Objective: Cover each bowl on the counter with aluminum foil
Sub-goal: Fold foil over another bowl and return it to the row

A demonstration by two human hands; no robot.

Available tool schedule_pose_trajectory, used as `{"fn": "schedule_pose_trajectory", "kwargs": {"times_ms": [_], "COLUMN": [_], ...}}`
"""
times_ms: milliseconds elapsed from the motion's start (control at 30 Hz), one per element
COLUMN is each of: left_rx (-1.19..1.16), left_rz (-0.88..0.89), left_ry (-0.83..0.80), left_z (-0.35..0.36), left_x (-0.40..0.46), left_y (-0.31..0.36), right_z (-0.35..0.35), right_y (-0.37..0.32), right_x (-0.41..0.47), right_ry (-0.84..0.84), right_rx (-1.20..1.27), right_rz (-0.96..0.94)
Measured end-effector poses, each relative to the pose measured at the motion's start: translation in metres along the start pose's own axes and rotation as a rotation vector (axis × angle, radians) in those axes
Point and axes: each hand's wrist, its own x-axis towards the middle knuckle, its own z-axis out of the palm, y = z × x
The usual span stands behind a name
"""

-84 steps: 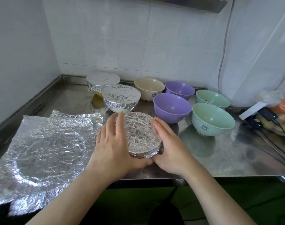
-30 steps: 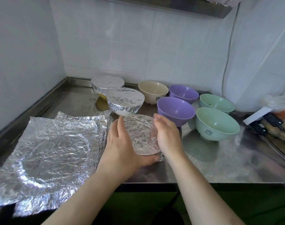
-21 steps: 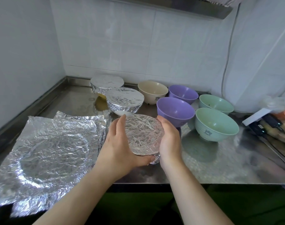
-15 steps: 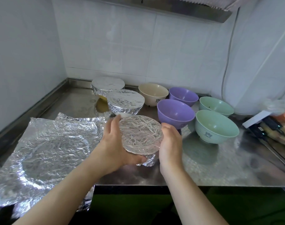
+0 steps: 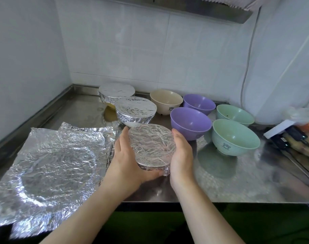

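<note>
Foil sheets: crinkly silver aluminum foil sheets [image 5: 49,166] lie flat at the left edge of the shiny steel surface [image 5: 247,176].
Left hand [image 5: 127,164]: curled round the left side of the small round foil-covered bowl [image 5: 152,147].
Bowl: a moment ago it sat on the surface; now it is lifted and tipped, near the front edge.
Right hand [image 5: 181,155]: cups the right side.
Meaning: this bowl looks done; the five open bowls at the back right still need foil.

Foil sheets [image 5: 49,166] left of wrapped bowl [image 5: 152,147]; open bowls [image 5: 190,122] right.
</note>
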Motion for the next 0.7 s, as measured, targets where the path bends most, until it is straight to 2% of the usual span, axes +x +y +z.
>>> {"fn": "schedule_pose_trajectory", "kwargs": {"times_ms": [67,133,267,333,500,600,700], "left_rx": [0.027,0.049,0.030,0.018,0.072,0.100,0.067], "left_rz": [0.014,0.015,0.021,0.018,-0.017,-0.028,-0.046], "left_ry": [-0.038,-0.066,-0.107,-0.119,-0.129,-0.154,-0.214], "left_z": [-0.006,-0.010,-0.014,-0.016,-0.019,-0.021,-0.026], "left_x": [0.001,0.003,0.006,0.007,0.008,0.010,0.014], "left_y": [-0.001,-0.002,-0.006,-0.006,-0.004,-0.010,-0.014], "right_z": [-0.015,-0.034,-0.065,-0.070,-0.061,-0.063,-0.070], "right_y": [-0.002,-0.004,-0.003,-0.003,-0.008,-0.003,-0.008], "right_x": [-0.001,0.000,0.002,0.002,-0.006,-0.005,-0.002], "right_ry": [-0.101,-0.276,-0.578,-0.602,-0.498,-0.486,-0.548], "right_rx": [-0.045,-0.111,-0.394,-0.491,-0.667,-0.691,-0.668], "right_rz": [-0.037,-0.027,-0.038,-0.076,-0.244,-0.253,-0.201]}}
